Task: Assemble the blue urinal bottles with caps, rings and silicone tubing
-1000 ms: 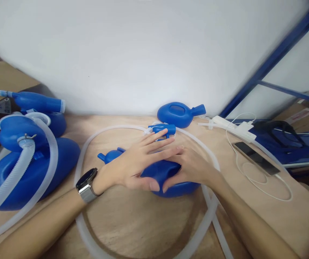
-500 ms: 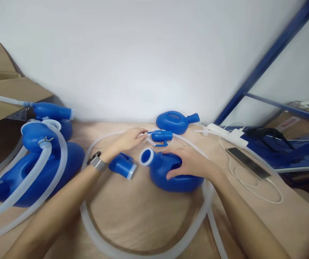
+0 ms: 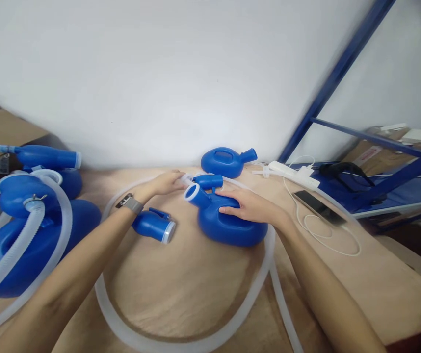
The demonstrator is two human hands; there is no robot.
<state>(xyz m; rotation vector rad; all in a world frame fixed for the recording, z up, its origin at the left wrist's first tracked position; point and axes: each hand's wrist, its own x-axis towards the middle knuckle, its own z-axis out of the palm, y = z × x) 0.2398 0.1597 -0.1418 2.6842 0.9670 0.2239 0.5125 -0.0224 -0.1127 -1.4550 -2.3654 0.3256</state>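
My right hand (image 3: 243, 206) rests on top of a blue plastic bottle (image 3: 228, 223) lying on the table, fingers wrapped round its handle; the bottle's white-rimmed mouth points up and left. My left hand (image 3: 166, 183), with a watch on the wrist, reaches past it and pinches the end of a translucent tube by a small blue connector (image 3: 207, 181). A short blue cap piece (image 3: 154, 226) lies beside my left forearm. A long translucent hose (image 3: 181, 338) loops round all of this on the tabletop.
Another blue bottle (image 3: 228, 161) lies by the wall. Large blue containers with corrugated hoses (image 3: 30, 220) fill the left side, near a cardboard box. A phone (image 3: 319, 207), white cables and a power strip (image 3: 295, 174) lie right, beside a blue metal frame (image 3: 328, 88).
My left hand left the bottle and reached back to the tube end by the small connector. The short blue piece now lies apart from the bottle, whose open mouth shows.
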